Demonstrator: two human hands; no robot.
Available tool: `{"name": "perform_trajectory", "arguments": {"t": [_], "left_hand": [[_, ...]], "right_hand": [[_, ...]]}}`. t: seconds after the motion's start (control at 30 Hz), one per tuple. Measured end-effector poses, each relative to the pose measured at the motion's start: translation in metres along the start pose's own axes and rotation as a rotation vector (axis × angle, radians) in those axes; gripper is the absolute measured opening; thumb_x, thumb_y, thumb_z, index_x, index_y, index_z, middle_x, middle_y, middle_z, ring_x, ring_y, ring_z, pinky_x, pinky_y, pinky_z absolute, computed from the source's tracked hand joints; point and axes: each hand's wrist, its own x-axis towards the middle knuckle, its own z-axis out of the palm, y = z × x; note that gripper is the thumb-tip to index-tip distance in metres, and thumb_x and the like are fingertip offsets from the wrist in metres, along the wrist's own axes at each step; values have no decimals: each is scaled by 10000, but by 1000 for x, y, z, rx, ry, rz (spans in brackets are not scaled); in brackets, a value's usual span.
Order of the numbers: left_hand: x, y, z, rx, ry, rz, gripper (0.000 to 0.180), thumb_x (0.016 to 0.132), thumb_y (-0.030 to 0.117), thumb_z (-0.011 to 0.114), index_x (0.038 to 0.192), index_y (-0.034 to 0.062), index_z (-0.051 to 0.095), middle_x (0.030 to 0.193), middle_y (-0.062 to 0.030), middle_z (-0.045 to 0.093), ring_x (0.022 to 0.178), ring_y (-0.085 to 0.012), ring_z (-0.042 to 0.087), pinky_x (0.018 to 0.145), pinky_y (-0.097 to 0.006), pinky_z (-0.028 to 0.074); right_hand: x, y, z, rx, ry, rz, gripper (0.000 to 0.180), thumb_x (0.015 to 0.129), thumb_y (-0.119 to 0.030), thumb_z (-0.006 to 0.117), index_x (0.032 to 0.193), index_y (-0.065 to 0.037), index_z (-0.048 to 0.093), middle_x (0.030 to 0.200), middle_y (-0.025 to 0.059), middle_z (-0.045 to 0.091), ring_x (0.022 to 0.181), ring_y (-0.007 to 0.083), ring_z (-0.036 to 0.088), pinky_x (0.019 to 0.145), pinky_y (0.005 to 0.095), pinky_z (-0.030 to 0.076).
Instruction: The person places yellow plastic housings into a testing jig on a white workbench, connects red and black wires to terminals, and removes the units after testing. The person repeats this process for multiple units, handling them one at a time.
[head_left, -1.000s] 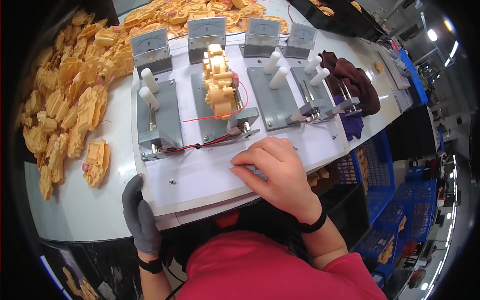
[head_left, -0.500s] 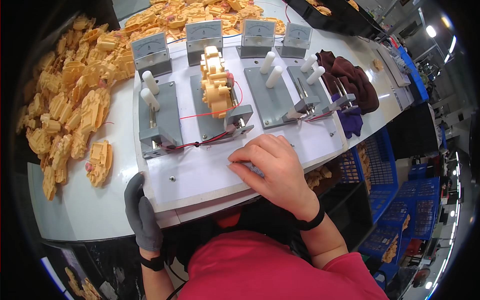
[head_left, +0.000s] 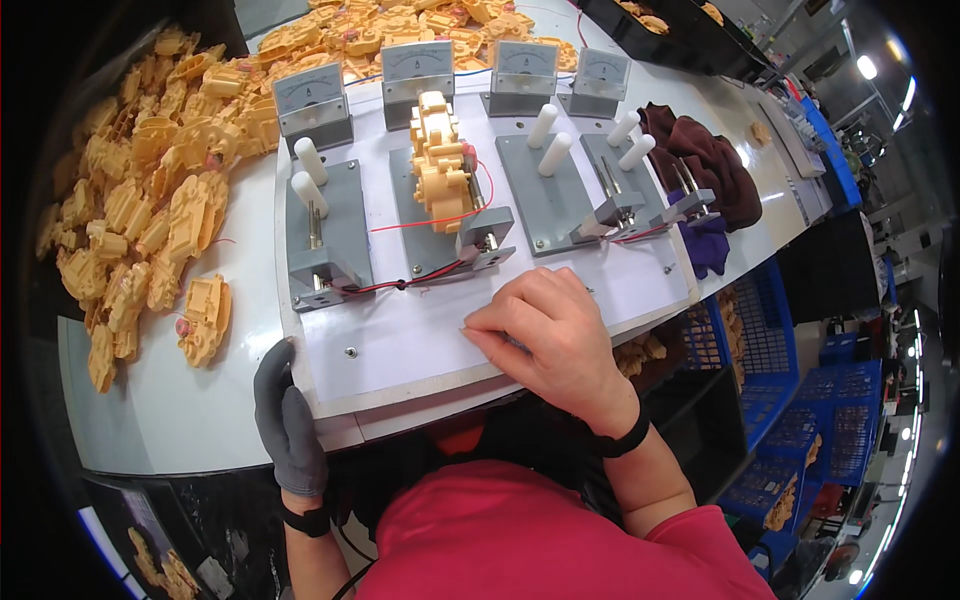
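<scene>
My bare right hand [head_left: 552, 338] hovers above the white board [head_left: 420, 345] near its front edge, thumb and fingertips pressed together. Whatever may be between them is too small or hidden to make out. At the board's left front corner is my left hand [head_left: 288, 425] in a grey glove, its fingers stretched out and holding nothing. Beyond my right hand, a yellow plastic gearbox-like part [head_left: 440, 170] stands upright on the second grey fixture [head_left: 403, 195]. From it a thin red wire [head_left: 425, 226] runs out to the left.
Other grey fixtures with white pegs [head_left: 545, 160] flank it, with several analog meters [head_left: 418, 65] behind. Yellow parts [head_left: 150, 200] are heaped left and back; one loose part [head_left: 206, 320] lies nearer. A dark cloth [head_left: 715, 160] is at right, blue crates [head_left: 760, 345] below.
The whole scene has shifted slightly to the right in the picture. My hands keep nearly the same pose, and the yellow part stays on its fixture.
</scene>
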Motion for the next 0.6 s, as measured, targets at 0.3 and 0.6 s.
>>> {"name": "perform_trajectory", "arguments": {"t": [0.3, 0.6], "left_hand": [[-2, -1, 0, -11, 4, 0, 473, 987, 179, 421, 1396, -52, 466, 1410, -174, 512, 1317, -268, 474, 1144, -404, 326], [-1, -2, -1, 127, 18, 24, 519, 1029, 305, 391, 1404, -44, 468, 1411, -170, 511, 1336, -275, 454, 1152, -393, 299]], "right_hand": [[0, 0, 1, -6, 21, -10, 159, 751, -97, 788, 834, -133, 657, 796, -19, 557, 751, 172, 581, 697, 327, 406], [-1, -1, 0, -20, 14, 2, 157, 759, -100, 788, 839, -130, 656, 785, -20, 555, 762, 166, 589, 704, 321, 411]]}}
